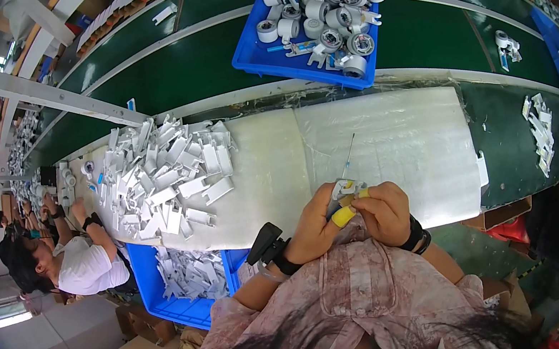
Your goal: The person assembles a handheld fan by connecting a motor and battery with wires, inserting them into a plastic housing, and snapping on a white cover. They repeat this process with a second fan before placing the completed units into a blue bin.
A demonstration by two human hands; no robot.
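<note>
We find the left hand (316, 226) and right hand (386, 214) both clamped on a white part (343, 187); we advise even fingertip pressure.

We see bright yellow tubular finger covers (342, 216), a small greyish-white plastic piece (345, 186), a pink-and-white mottled cloth shirt (361, 281) and a black wristband (417, 235). Around us are a glossy cream-white flat sheet (386, 136), white channel-shaped plastic parts (172, 166), a plain blue rectangular plastic tray (294, 75) and a long dark-green belt (437, 35) with pale edges.
</note>
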